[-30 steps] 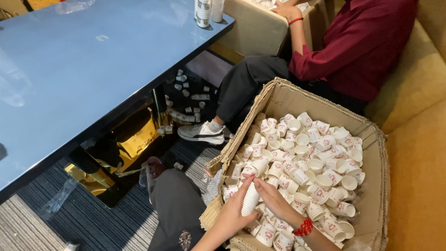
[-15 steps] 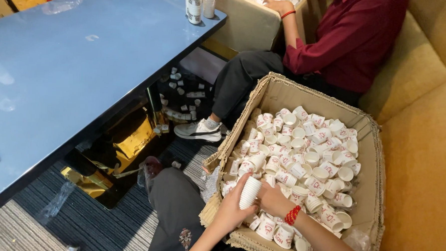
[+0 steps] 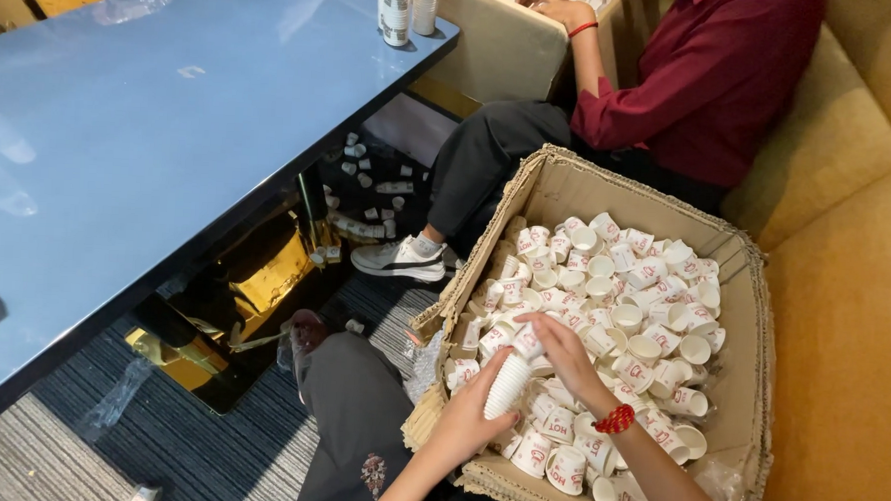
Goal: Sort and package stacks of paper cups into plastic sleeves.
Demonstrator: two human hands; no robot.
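Note:
A large cardboard box (image 3: 568, 191) on the yellow sofa holds several small white paper cups (image 3: 644, 299) with red print. My left hand (image 3: 468, 417) grips a white stack of nested cups (image 3: 509, 386) at the box's near edge. My right hand (image 3: 561, 354), a red beaded bracelet on its wrist, pinches a single cup (image 3: 528, 341) right at the top of that stack.
A blue table (image 3: 150, 137) stands at the left, with cup stacks (image 3: 396, 8) at its far corner. Another person in a dark red shirt (image 3: 713, 82) sits beyond the box, a white shoe (image 3: 400, 259) on the floor. Loose cups (image 3: 368, 192) lie under the table.
My right hand has brought a cup onto the top of the stack in my left hand. The view has shifted slightly; both hands stay at the box's near edge.

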